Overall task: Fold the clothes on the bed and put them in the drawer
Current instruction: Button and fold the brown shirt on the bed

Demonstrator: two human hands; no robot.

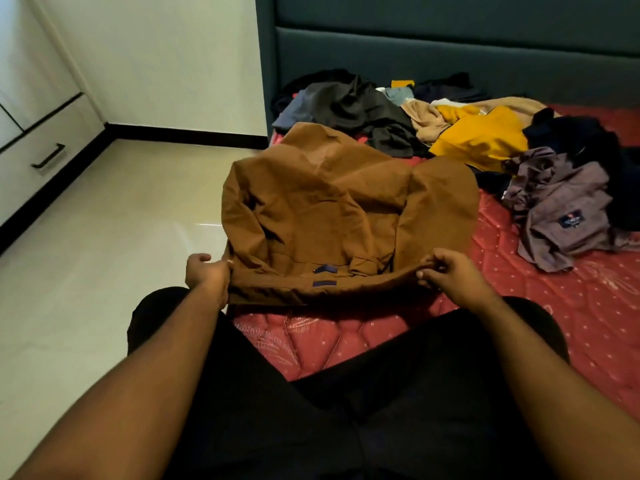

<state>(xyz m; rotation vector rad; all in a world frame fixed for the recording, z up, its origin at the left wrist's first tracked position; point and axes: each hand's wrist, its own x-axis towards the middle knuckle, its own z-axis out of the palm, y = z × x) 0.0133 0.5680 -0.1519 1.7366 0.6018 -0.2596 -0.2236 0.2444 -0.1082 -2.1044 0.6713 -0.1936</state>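
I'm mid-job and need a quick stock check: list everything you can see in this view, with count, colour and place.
brown shirt: 1, brown, spread on the near bed edge, sleeves folded in, held at its near edge
yellow garment: 1, yellow, in the pile toward the headboard
beige garment: 1, beige, beside the yellow one
grey-purple shirt: 1, grey-purple with a dark badge, right of the brown shirt
dark clothes: several, black and grey, count unclear, back of the pile
mattress: 1, red quilted
headboard: 1, dark teal, far end
drawer: 1, white with black handle, far left, closed
floor: pale glossy tile
left hand: grip on the shirt's left corner
right hand: grip on its right corner
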